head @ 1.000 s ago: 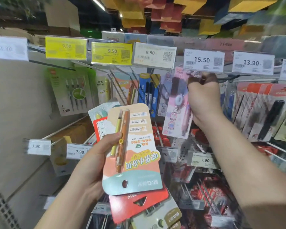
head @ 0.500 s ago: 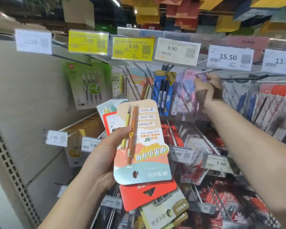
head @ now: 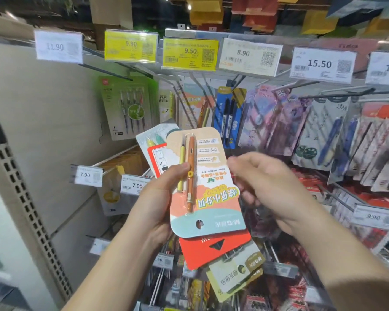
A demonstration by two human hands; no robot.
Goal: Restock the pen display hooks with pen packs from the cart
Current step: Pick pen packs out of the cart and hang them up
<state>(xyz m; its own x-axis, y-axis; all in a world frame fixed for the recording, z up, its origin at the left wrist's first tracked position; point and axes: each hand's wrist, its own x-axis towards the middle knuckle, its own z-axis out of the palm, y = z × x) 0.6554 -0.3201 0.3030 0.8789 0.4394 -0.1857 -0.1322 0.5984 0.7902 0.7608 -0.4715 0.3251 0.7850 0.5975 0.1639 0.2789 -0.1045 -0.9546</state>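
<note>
The left hand (head: 157, 207) holds a fanned stack of pen packs (head: 206, 187) upside down, thumb pressed across the front card. Just right of it the right hand (head: 265, 189) hovers loosely curled, holding nothing. Behind, more packs hang from the display hooks (head: 337, 94).

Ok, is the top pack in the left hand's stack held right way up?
No, the orange pen pack in the left hand is upside down, hang hole at the bottom.

Right hand (head: 267, 189) back from hooks
</note>
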